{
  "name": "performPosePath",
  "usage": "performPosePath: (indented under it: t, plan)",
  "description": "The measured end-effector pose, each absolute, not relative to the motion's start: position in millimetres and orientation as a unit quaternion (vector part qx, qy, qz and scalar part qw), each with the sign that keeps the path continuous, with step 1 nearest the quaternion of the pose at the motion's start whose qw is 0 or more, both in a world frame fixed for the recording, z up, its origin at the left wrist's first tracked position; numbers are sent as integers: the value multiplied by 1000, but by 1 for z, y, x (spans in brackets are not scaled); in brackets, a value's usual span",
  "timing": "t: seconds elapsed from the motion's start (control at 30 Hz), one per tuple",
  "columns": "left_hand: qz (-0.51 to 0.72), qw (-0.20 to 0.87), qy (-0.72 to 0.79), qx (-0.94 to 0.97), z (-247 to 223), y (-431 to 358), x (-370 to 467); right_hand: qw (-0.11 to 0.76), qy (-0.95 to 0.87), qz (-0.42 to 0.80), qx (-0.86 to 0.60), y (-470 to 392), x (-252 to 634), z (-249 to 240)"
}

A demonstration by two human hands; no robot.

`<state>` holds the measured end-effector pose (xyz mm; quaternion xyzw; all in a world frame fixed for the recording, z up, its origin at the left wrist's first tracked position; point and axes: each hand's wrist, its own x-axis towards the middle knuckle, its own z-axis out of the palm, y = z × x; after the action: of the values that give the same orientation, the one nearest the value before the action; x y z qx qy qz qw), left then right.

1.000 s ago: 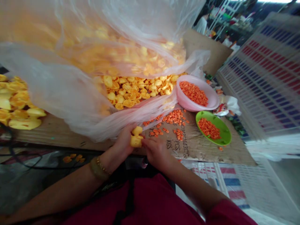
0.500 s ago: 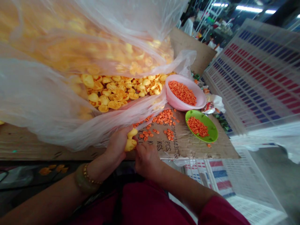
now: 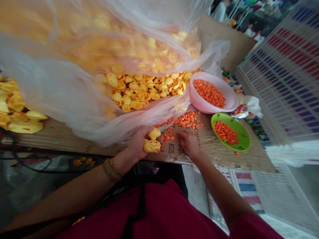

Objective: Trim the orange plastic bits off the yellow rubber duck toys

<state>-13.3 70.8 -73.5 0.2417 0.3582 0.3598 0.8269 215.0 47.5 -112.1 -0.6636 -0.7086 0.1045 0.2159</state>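
Note:
My left hand [image 3: 138, 143] is closed around yellow plastic toy duck shells [image 3: 152, 145], their rounded faces turned up toward me. My right hand [image 3: 189, 142] reaches down to the cardboard with its thumb and finger pinched together. Its fingertips are at the edge of small loose orange pieces [image 3: 188, 120] scattered on the board. Whether a piece is between those fingertips is too small to make out.
Behind my hands, a large clear plastic bag [image 3: 82, 109] spills yellow shells [image 3: 141, 94]. To the right stand a pink bowl [image 3: 203, 105] and a green dish [image 3: 244, 141], both holding orange pieces. More yellow shells [image 3: 26, 124] lie far left. White crates [image 3: 276, 76] rise at right.
My right hand has moved away from the duck shells, to the right, down to the orange pieces. My left hand still holds the shells, now turned face up. The view has shifted left.

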Motion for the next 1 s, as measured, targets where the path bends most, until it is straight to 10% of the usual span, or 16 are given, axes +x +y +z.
performPosePath:
  t: [0.17,0.67,1.0]
  plan:
    - [341,843,360,207,-75,65,-14,366,-662,288,-587,35,175,-75]
    - [299,838,444,108,-53,60,-9,209,-882,170,-386,23,137,-39]
    - [301,840,426,148,-57,62,-16,334,-762,311,-459,19,138,-53]
